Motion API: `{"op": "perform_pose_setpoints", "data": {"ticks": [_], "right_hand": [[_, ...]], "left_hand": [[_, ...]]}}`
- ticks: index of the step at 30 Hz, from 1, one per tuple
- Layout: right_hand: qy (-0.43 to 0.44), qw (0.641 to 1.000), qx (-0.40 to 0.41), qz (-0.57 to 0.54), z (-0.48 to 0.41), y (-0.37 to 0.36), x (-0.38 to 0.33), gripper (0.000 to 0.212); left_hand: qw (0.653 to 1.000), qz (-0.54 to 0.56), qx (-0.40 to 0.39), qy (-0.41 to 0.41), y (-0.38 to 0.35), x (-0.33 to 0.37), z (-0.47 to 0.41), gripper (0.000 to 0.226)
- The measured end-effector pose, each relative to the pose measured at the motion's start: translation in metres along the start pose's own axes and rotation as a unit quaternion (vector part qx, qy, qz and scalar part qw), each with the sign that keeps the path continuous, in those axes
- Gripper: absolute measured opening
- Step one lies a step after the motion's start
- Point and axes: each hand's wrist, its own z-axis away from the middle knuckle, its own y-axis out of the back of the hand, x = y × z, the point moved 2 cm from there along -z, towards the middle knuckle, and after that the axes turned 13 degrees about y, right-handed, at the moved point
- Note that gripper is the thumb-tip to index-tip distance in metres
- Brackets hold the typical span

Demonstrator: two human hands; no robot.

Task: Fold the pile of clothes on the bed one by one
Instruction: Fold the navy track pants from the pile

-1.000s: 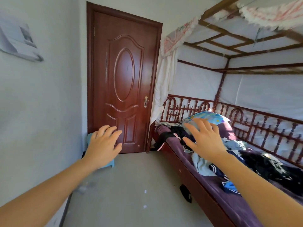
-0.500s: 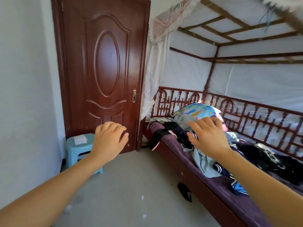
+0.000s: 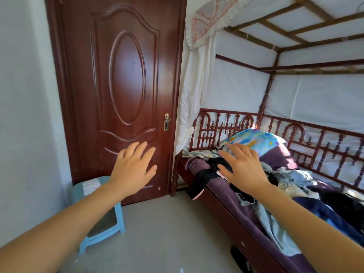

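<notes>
1. 2 bare hands in view, both stretched out in front at about the same height. The left hand (image 3: 134, 168) is up in front of the door (image 3: 122, 85), back of the hand to the camera, fingers straight and a bit spread. Grip wide, holding nothing.
2. The right hand (image 3: 242, 170) hangs over the near end of the bed (image 3: 222, 211). Same story: fingers straight and fanned, grip wide, nothing in it. Can't tell if it touches the fabric under it.
3. The pile of clothes (image 3: 291, 178) is 1 messy heap on the bed, running from under the right hand toward the right edge of the view. I can pick out black, pale blue-grey and navy bits, but they're too tangled for a count. None looks folded.
4. 1 black garment (image 3: 202, 178) droops over the bed's front edge, just left of the right hand, with a bit of pink at its lower end.
5. 1 colourful pillow (image 3: 258, 140) sits at the far end on a purple blanket (image 3: 275, 158), beside the carved wooden railing (image 3: 216, 131).
6. 1 blue stool (image 3: 118, 213) stands by the wall left of the door, with 1 white folded thing (image 3: 91, 185) on top. No idea what it is.
7. Odds and ends: 1 brass handle (image 3: 166, 122) on the door, 1 white curtain (image 3: 195, 99) bunched between door and bed, and 1 dark thing (image 3: 239, 258) on the floor by the bed — too cut off to name.
</notes>
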Motion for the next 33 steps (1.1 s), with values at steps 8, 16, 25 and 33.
{"op": "perform_pose_setpoints", "data": {"ticks": [8,16,25,33], "right_hand": [[-0.015,0.990,-0.137,-0.019,-0.087,-0.130,0.009,0.056],[-0.111,0.975,-0.194,0.010,-0.150,-0.209,0.036,0.057],[-0.228,0.949,-0.212,0.047,-0.148,-0.264,0.089,0.050],[-0.260,0.939,-0.209,0.089,-0.161,-0.332,0.194,0.052]], "left_hand": [[0.999,-0.012,-0.030,0.038,-0.101,-0.082,-0.077,0.055],[0.997,0.030,-0.066,-0.002,-0.200,-0.132,-0.210,0.059],[0.978,0.122,-0.122,-0.118,-0.321,-0.061,-0.303,0.056],[0.966,0.153,-0.122,-0.167,-0.397,0.025,-0.403,0.056]]}}
